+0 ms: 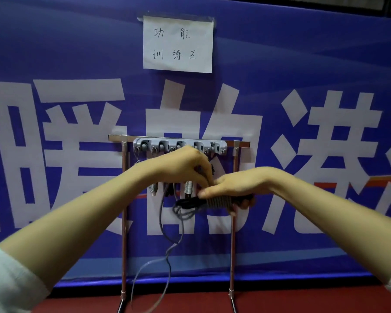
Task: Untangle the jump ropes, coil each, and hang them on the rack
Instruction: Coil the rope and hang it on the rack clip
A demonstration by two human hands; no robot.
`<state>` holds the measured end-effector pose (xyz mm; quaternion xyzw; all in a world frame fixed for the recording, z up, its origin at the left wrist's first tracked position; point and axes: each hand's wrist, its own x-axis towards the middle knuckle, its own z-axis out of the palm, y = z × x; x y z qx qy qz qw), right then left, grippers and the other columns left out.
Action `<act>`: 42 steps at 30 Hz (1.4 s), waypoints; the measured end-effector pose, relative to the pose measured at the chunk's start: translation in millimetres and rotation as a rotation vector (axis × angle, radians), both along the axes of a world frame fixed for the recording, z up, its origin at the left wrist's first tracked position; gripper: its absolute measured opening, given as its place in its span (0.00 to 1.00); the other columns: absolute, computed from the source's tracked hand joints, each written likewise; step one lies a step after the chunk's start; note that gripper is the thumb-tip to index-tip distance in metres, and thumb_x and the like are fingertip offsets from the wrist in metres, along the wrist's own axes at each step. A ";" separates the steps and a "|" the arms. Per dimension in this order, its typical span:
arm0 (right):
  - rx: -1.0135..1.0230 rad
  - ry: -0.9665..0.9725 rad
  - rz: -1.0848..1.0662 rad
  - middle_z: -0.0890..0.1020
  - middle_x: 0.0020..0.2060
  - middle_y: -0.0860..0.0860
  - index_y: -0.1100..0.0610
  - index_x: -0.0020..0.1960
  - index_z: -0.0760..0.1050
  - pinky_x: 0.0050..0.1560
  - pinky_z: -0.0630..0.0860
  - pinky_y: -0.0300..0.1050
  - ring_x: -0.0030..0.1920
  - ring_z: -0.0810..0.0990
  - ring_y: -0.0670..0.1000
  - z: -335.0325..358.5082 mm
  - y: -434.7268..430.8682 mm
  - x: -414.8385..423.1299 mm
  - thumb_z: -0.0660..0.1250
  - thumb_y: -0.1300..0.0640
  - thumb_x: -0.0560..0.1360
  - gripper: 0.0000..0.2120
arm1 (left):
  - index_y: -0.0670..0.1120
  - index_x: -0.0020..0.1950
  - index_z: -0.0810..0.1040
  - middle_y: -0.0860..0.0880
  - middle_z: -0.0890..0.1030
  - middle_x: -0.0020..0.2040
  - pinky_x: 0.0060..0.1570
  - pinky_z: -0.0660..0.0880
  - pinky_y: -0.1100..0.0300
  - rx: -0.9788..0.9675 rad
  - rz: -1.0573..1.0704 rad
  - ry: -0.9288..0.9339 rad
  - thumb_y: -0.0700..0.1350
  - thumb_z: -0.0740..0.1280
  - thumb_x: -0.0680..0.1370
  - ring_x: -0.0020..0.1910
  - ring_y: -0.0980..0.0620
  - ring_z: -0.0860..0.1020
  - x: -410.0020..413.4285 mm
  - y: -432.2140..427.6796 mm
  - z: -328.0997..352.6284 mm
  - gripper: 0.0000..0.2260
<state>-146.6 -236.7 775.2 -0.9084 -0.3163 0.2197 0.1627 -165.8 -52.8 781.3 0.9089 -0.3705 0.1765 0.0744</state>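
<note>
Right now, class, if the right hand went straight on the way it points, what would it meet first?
Probably the left hand: the right hand points leftward, fingertips almost against it, though depth is unclear.

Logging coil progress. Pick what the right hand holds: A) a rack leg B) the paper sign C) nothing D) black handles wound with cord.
D: the right hand grips a jump rope bundle, gray cord wound around black handles, in front of the rack.
</note>
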 end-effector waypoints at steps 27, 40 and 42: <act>-0.012 -1.347 -0.159 0.77 0.52 0.54 0.43 0.78 0.48 0.39 0.69 0.45 0.47 0.80 0.54 -25.9 -14.0 20.5 0.47 0.32 0.77 0.33 | 0.45 0.54 0.83 0.50 0.82 0.40 0.43 0.75 0.61 -0.913 0.110 0.281 0.45 0.66 0.79 0.39 0.56 0.78 0.2 -4.2 -46.8 0.08; 0.217 -1.553 -0.106 0.78 0.34 0.56 0.51 0.67 0.75 0.20 0.67 0.41 0.22 0.76 0.55 -25.1 -11.9 32.2 0.52 0.39 0.77 0.27 | 0.45 0.48 0.78 0.55 0.77 0.34 0.32 0.68 0.67 -1.189 0.021 0.393 0.49 0.64 0.81 0.30 0.60 0.71 -0.5 -25.1 -54.0 0.09; 0.213 -1.619 -0.082 0.78 0.33 0.57 0.52 0.65 0.76 0.19 0.64 0.39 0.21 0.75 0.54 -22.9 -12.9 36.1 0.52 0.40 0.77 0.26 | 0.44 0.48 0.79 0.52 0.74 0.33 0.32 0.65 0.65 -1.264 -0.025 0.709 0.54 0.57 0.82 0.29 0.57 0.67 -2.8 -23.4 -47.5 0.17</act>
